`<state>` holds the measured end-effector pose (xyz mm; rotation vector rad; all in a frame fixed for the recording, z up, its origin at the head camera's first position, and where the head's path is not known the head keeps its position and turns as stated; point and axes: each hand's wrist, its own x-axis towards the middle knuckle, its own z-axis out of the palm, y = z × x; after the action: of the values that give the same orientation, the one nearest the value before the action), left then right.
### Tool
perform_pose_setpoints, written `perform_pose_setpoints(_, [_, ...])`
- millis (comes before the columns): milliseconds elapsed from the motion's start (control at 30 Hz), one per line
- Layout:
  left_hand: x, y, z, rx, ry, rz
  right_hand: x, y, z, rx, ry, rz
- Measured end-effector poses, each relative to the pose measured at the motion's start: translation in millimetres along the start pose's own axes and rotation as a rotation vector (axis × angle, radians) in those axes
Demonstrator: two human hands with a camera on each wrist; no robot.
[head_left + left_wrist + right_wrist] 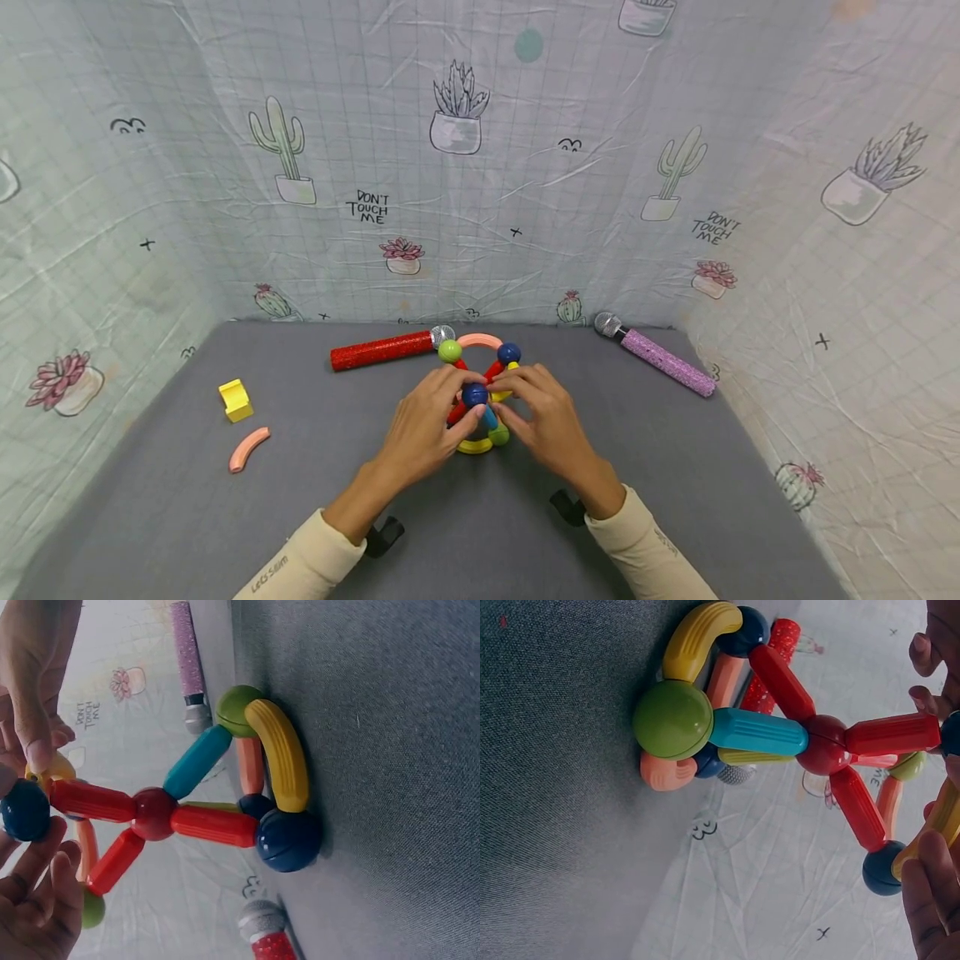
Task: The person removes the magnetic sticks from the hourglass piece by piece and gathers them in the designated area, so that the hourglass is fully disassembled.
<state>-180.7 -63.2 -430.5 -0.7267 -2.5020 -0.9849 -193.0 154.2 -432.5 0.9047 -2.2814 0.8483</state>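
Note:
A magnetic stick-and-ball structure stands upright before me. Its central red ball (823, 744) joins red sticks and a teal stick (759, 731). Below, a yellow curved stick (281, 754) links a green ball (240, 710) and a dark blue ball (289, 840). My left hand (426, 421) holds the top dark blue ball (475, 395), at the end of a red stick (94, 800). With thumb and fingers, my right hand (549, 421) pinches an upper yellow curved stick (939, 817), whose lower end in the right wrist view meets another blue ball (883, 868).
Behind the structure lies a red glitter microphone (382, 350); a purple one (667, 360) lies at back right. A yellow block (236, 402) and a salmon curved stick (249, 450) are on the grey table at left. Printed cloth (487, 208) walls the back and sides.

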Motion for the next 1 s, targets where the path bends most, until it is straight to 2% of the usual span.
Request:
perform_pose_setpoints(167, [-1.1, -6.0, -3.6, -0.060, 0.061, -0.021, -0.6, 1, 1, -0.003, -0.001, 0.006])
perform_pose_setpoints(300, [-4.5, -17.8, -11.1, -0.072, 0.127, -0.047, -0.3, 1, 1, 0.004, 0.000, 0.011])
perform_pose_setpoints(400, [-9.1, -32.8, -17.9, -0.044, 0.167, -0.086, -0.1, 0, 1, 0.011, 0.003, 0.012])
perform_pose_setpoints(533, [-15.1, -63.2, -24.9, 0.028, 0.201, -0.141, 0.0, 0, 1, 0.014, 0.011, 0.008])
perform_pose_setpoints(667, [-19.9, -98.2, -31.0, 0.099, 0.196, -0.202, 0.1, 0, 0, 0.015, 0.015, 0.007])
perform_pose_setpoints(800, [-22.5, -128.1, -37.1, 0.122, 0.154, -0.275, 0.3, 0, 0, 0.014, 0.006, 0.016])
perform_pose_setpoints(1000, [-20.2, -154.8, -43.4, 0.140, 0.079, -0.356, 0.3, 0, 0, 0.013, 0.008, 0.014])
